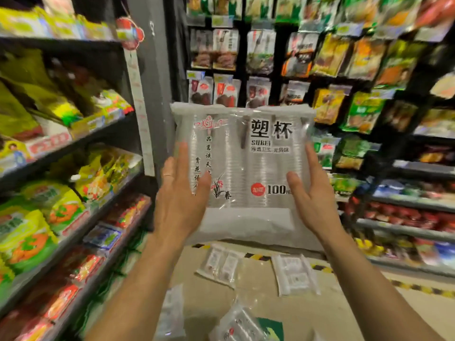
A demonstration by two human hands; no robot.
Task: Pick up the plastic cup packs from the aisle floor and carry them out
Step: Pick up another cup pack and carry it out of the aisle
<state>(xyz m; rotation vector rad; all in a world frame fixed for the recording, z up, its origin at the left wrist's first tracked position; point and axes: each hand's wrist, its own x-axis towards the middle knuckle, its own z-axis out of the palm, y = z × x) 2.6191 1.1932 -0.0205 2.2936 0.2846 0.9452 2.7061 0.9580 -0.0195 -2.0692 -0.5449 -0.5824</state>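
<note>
Fingers (183, 153) of the left hand (179, 200) lie straight and close together, flat against the left side of a clear cup pack (246, 156), with the thumb laid across its printed front. Fingers (311, 156) of the right hand (314, 200) are straight too, pressed along the pack's right edge, thumb on the front beside the red dot and the "100". Neither hand curls round the pack. It is pinned upright between the two flat hands, its top seam above the fingertips and its lower end hanging below the palms. A thin ring (168, 174) sits on one left finger.

Well below the fingers, more packs lie on the beige floor (275, 308). A twin pack (221, 264) lies under the held pack's left half, and a wider pack (295, 276) lies beneath the right fingers. A blurred pack (172, 313) is beside the left forearm, and a rumpled pack (240, 326) lies between the forearms at the lower edge. Yellow-and-black tape (256, 255) crosses the floor beyond them.

Left of the left fingers, shelves (110, 141) carry yellow and green snack bags. Above and right of the right fingers hang rows of packets (364, 112), motion-blurred.
</note>
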